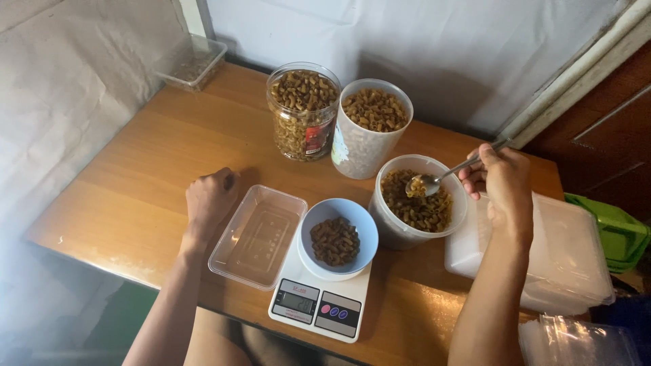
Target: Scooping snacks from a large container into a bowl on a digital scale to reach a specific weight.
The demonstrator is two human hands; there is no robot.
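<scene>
The right hand (503, 181) grips a metal spoon (434, 180) loaded with macaroni, held level over the round tub (419, 201) just right of the scale (319, 305), so nothing spills. The left hand (210, 198), curled in a loose fist holding nothing, rests on the tabletop (135, 183) left of the scale, beside the clear tray (258, 235). The blue bowl (338, 237) sits on the scale, partly filled.

table (135, 183): wood-look top, smooth, with a soft sheen
spoon (441, 177): polished metal, glossy
blue bowl (339, 238): smooth plastic, slight gloss
empty tray (256, 236): clear plastic, shiny
scale (319, 305): white plastic, smooth, matt
tall jar (303, 112): clear glossy plastic with a paper label
two tubs (369, 146): cloudy, translucent plastic
pasta (336, 240): dry, matt, ridged
stacked lids (569, 264): frosted plastic
wall sheet (68, 81): creased, matt paper or cloth
</scene>
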